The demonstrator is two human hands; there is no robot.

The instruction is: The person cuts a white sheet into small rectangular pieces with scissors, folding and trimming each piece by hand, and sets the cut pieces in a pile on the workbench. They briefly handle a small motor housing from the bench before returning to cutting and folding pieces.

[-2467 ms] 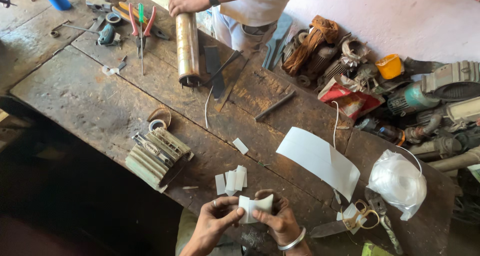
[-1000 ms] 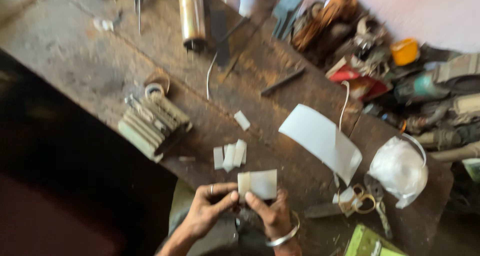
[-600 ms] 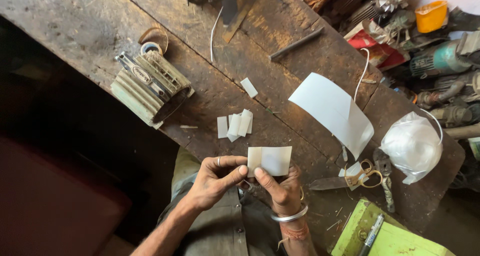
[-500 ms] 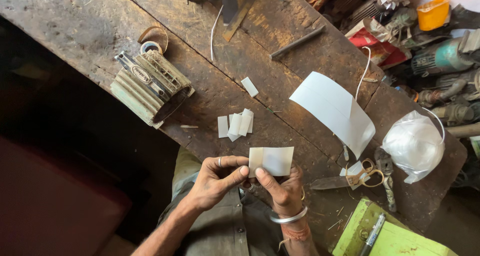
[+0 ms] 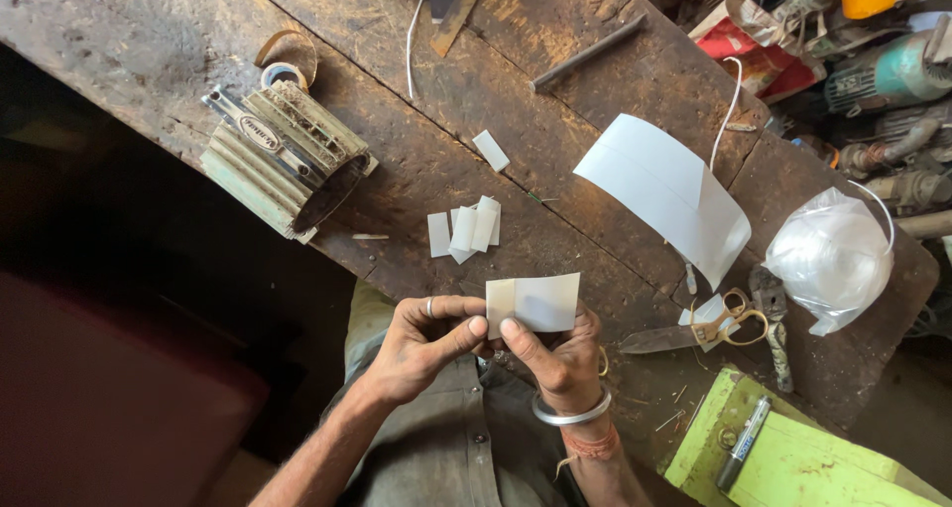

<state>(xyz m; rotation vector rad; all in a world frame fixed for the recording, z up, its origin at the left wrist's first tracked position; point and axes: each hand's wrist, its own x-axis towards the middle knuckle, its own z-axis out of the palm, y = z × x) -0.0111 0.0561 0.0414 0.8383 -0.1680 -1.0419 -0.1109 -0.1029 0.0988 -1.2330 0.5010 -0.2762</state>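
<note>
Hands are now holding the paper piece (image 5: 535, 302) flattened out, no longer curled. Left hand (image 5: 426, 343) and right hand (image 5: 555, 358) are pinching its near edge, folding one side strip.

Both hands meet low in front: left hand (image 5: 428, 340) and right hand (image 5: 557, 356) curled, thumb tips nearly touching in a pinch grip, forearms angling inward.
</note>
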